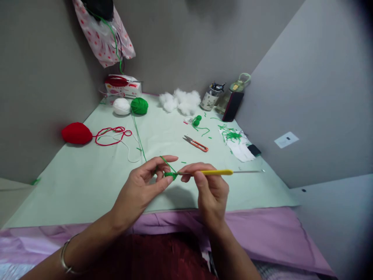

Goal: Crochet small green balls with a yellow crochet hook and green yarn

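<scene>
My left hand (pixel 145 184) pinches a small green crocheted piece (pixel 170 175) between thumb and fingers, with green yarn (pixel 168 163) running over its raised index finger. In my right hand (pixel 212 186) is a crochet hook with a yellow handle (pixel 217 172), held level. The hook's left tip meets the green piece; its other metal end points right. A strand of green yarn leads back from my left hand to a green yarn ball (pixel 139 105) at the rear of the table. How the tip sits in the stitches is too small to tell.
On the pale table (pixel 87 186) are orange snips (pixel 196 144), a red yarn ball (pixel 77 133), a white yarn ball (pixel 121 106), white stuffing (pixel 180 101), green scraps (pixel 233 135) on paper, a phone (pixel 233 106) leaning on a bottle, a pen holder (pixel 210 98) and a box (pixel 132 88).
</scene>
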Available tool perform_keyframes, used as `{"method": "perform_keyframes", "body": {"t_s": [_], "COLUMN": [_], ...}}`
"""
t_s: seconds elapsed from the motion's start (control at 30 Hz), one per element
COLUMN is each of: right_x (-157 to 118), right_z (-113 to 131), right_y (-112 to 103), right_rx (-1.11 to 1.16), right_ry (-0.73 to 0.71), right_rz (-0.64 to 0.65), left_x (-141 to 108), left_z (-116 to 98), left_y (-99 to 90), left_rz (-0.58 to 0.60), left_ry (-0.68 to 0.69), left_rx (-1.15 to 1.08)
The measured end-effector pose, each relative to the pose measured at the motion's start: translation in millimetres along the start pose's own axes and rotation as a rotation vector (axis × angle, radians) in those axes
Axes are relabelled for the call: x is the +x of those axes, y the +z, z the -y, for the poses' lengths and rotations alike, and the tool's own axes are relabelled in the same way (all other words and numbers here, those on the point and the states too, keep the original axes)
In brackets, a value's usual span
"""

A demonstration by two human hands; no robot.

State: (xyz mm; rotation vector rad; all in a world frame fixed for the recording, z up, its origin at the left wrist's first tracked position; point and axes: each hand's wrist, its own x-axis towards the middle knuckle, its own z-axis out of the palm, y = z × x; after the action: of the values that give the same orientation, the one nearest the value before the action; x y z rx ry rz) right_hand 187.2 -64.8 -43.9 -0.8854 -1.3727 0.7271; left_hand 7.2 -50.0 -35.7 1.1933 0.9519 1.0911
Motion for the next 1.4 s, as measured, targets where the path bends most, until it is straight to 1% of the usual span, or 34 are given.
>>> {"method": "perform_keyframes", "body": {"t_s": [0.07,0.13,0.2,0.27,0.3,0.33,0.37,0.4,0.43,0.5,0.53,0.6,0.67,0.7,0.77,0.83,0.87,0.9,0.93,0.97,1.0,1.03,1.1,1.2,1.3,1.4], "right_x": [-3,-6,-10,-13,-15,-15,-15,-14,-12,-8,-5,-2,-2,-3,-8,-13,-15,-15,-14,-13,-11,-8,-3,0,1,2], "right_z": [1,1,-2,-5,-6,-7,-7,-7,-6,-3,-2,-1,-3,-4,-6,-9,-9,-9,-9,-8,-6,-4,-1,-2,-7,-10], "right_y": [0,0,1,2,2,3,3,3,3,3,4,6,7,8,8,7,6,5,4,4,3,3,3,5,5,3], "right_rx": [-0.137,-0.295,-0.504,-0.679,-0.705,-0.676,-0.598,-0.483,-0.35,-0.113,-0.035,0.031,-0.005,-0.06,-0.244,-0.449,-0.5,-0.504,-0.466,-0.393,-0.301,-0.207,-0.054,0.019,0.062,0.205], "right_ry": [-0.137,-0.317,-0.498,-0.619,-0.643,-0.628,-0.581,-0.499,-0.407,-0.231,-0.172,-0.107,-0.106,-0.136,-0.262,-0.424,-0.486,-0.508,-0.489,-0.434,-0.358,-0.277,-0.157,-0.075,0.015,0.112], "right_rz": [0.028,0.065,0.088,0.07,0.046,0.028,0.005,-0.017,-0.041,-0.08,-0.084,-0.049,-0.018,-0.012,-0.009,-0.001,-0.009,-0.02,-0.035,-0.058,-0.082,-0.098,-0.095,-0.036,-0.061,-0.072], "left_x": [-1,-2,-3,-2,-1,0,1,2,3,4,3,2,1,0,0,1,2,3,5,6,7,7,6,3,0,0], "left_z": [-1,-2,-3,-3,-3,-3,-4,-4,-5,-5,-5,-3,-1,1,1,0,-1,-3,-4,-5,-6,-5,-4,0,1,-1], "left_y": [2.3,6.0,9.6,11.2,10.9,9.7,8.0,6.1,4.3,2.3,2.5,4.9,8.7,10.5,13.6,15.0,15.0,14.4,13.5,12.5,11.6,11.0,10.8,11.6,9.9,5.9], "left_rz": [-0.026,-0.063,-0.082,-0.021,0.034,0.082,0.117,0.132,0.132,0.115,0.117,0.115,0.086,0.064,0.03,0.046,0.072,0.098,0.118,0.126,0.117,0.097,0.065,0.08,0.081,0.066], "left_ry": [0.023,0.049,0.034,-0.075,-0.156,-0.231,-0.289,-0.32,-0.321,-0.271,-0.239,-0.18,-0.136,-0.121,-0.115,-0.173,-0.23,-0.293,-0.35,-0.384,-0.386,-0.363,-0.263,-0.143,-0.107,-0.112], "left_rx": [0.044,0.063,-0.013,-0.188,-0.286,-0.374,-0.441,-0.486,-0.509,-0.503,-0.478,-0.41,-0.346,-0.329,-0.347,-0.434,-0.486,-0.535,-0.575,-0.602,-0.61,-0.598,-0.509,-0.33,-0.227,-0.213]}}
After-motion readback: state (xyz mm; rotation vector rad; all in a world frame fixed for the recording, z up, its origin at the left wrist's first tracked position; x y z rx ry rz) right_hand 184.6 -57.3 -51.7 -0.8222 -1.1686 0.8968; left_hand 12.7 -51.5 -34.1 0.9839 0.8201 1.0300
